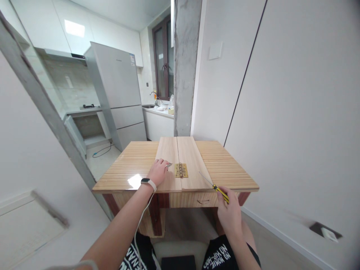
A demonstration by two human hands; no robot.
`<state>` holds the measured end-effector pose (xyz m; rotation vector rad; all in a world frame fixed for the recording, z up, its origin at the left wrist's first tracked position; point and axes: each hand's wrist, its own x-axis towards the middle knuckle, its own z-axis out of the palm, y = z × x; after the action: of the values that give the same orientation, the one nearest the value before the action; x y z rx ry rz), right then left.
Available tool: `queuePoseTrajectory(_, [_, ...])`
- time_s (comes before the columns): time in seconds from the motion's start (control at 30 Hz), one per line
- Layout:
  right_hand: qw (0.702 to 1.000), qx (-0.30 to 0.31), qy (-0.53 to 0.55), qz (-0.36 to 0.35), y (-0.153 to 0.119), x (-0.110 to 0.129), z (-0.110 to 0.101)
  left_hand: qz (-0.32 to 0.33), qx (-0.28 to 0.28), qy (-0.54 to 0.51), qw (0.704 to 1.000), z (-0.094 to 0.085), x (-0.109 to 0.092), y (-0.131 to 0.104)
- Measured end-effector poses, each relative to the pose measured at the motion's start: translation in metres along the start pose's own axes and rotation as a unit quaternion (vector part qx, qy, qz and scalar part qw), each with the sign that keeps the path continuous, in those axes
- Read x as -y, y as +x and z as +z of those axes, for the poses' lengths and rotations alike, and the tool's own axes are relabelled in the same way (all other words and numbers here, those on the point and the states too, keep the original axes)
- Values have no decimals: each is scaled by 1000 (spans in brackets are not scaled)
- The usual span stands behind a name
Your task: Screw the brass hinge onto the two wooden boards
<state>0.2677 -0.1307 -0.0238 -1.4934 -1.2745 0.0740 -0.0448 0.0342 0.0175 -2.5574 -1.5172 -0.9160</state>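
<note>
Two pale wooden boards lie side by side on the striped table. A brass hinge lies flat across the seam between them. My left hand rests on the left board, fingers closed around a small metal item too small to name, just left of the hinge. At the table's front right, my right hand grips a screwdriver by its yellow and black handle. Its thin shaft points up and left over the right board, apart from the hinge.
The striped table has a drawer with a handle below its front edge. A white cable hangs from my left wrist. Beyond are a fridge, a sink counter and a wall at the right.
</note>
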Motion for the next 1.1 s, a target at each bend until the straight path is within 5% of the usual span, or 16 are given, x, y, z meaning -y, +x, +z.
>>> queuePoseTrajectory(0.47, [969,102,-196,-110,58,20,81,22,-9,11,1000,-25,-44,-62])
queuePoseTrajectory(0.7, [930,135,-327,-104,67,27,89,0,-21,64,998,-18,-38,-74])
queuePoseTrajectory(0.97, [949,145,-262,-102,88,1,86,-53,-61,97,992,-14,-41,-84])
queuePoseTrajectory(1.1, [947,226,-212,-83,100,-18,89,-70,-74,111,988,-9,-42,-87])
